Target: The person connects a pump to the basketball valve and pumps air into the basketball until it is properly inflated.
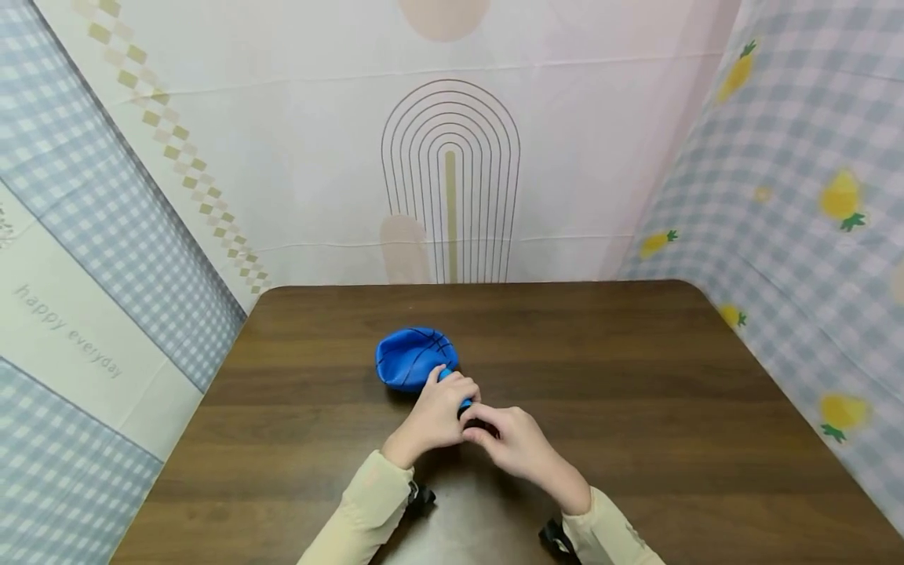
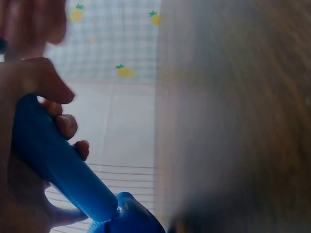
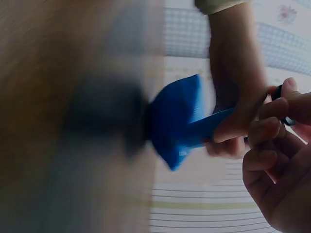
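A limp, dented blue ball point(image 1: 411, 359) with black lines sits on the table. From it a blue hand pump point(image 2: 60, 160) runs back toward the person, its tip meeting the ball in both wrist views. My left hand point(image 1: 439, 412) wraps its fingers round the pump's barrel, hiding most of it in the head view. Close behind it, my right hand point(image 1: 519, 443) curls its fingers and thumb round the pump's black handle point(image 1: 482, 426). In the right wrist view parts of that black handle point(image 3: 278, 92) show between the fingers.
The brown wooden table point(image 1: 600, 353) has rounded far corners. A pale cloth point(image 1: 318, 173) with printed arches hangs behind it, and checked cloths point(image 1: 798, 157) hang at the sides. Black straps point(image 1: 421, 499) are worn at the wrists.
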Motion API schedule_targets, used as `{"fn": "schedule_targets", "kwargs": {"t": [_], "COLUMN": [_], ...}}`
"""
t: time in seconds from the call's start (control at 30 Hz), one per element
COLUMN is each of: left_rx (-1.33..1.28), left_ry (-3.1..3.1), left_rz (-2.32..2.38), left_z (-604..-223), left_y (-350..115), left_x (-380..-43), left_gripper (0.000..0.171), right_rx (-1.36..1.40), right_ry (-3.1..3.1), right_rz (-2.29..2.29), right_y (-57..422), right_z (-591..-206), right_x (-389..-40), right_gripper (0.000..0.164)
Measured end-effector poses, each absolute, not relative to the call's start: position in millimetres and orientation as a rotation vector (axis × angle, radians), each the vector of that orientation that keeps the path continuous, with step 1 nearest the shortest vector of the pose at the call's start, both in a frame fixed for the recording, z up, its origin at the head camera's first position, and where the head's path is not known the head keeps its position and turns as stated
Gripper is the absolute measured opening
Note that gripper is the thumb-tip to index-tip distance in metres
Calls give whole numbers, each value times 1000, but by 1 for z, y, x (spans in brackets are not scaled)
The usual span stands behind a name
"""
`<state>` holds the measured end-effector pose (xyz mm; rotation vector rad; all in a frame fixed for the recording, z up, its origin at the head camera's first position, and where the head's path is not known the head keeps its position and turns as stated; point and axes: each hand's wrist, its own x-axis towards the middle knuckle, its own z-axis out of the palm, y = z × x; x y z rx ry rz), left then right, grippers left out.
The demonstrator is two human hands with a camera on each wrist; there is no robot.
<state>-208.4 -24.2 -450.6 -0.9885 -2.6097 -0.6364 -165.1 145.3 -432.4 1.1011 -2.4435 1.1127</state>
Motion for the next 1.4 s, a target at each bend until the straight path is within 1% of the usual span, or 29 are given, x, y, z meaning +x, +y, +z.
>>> {"fn": "schedule_targets", "kwargs": {"t": [0.1, 0.2, 0.4, 0.5, 0.57, 0.63, 0.77, 0.97, 1.1, 1.27, 1.4], "left_rx": [-1014, -1029, -1018, -1001, -999, -999, -1025, -1023, -1031, -985, -992], "left_ry": [-2615, -2632, -2632, -2608, -2603, -2602, -2590, -2516, -2499, -2451, -2426], "left_rz": [-499, -527, -743, -776, -796, -816, -763, -562, -602, -709, -740], "left_z": [-453, -454, -454, -453, -451, -450, -447, -445, -446, -443, -442], "left_y": [-22, -19, -20, -25, -26, -27, -28, -27, -26, -30, -30], "left_x": [-210, -212, -218, -218, -215, -210, -202, -202, -211, -222, -223], "left_gripper": [24, 21, 18, 18, 18, 18, 21, 28, 23, 21, 20], "right_rx": [1026, 1017, 1172, 1246, 1235, 1158, 1007, 985, 1029, 1200, 1198], "right_ry": [-2539, -2541, -2357, -2277, -2258, -2281, -2380, -2455, -2401, -2241, -2224], "right_rz": [1201, 1180, 1073, 1102, 1140, 1179, 1165, 1197, 1166, 1073, 1065], "right_y": [148, 150, 154, 153, 150, 145, 137, 136, 142, 148, 145], "right_z": [-439, -437, -403, -395, -397, -402, -415, -427, -416, -391, -392], "right_x": [-168, -162, -130, -122, -124, -129, -143, -156, -144, -119, -123], "right_gripper": [6, 6, 6, 7, 10, 12, 10, 8, 6, 6, 7]}}
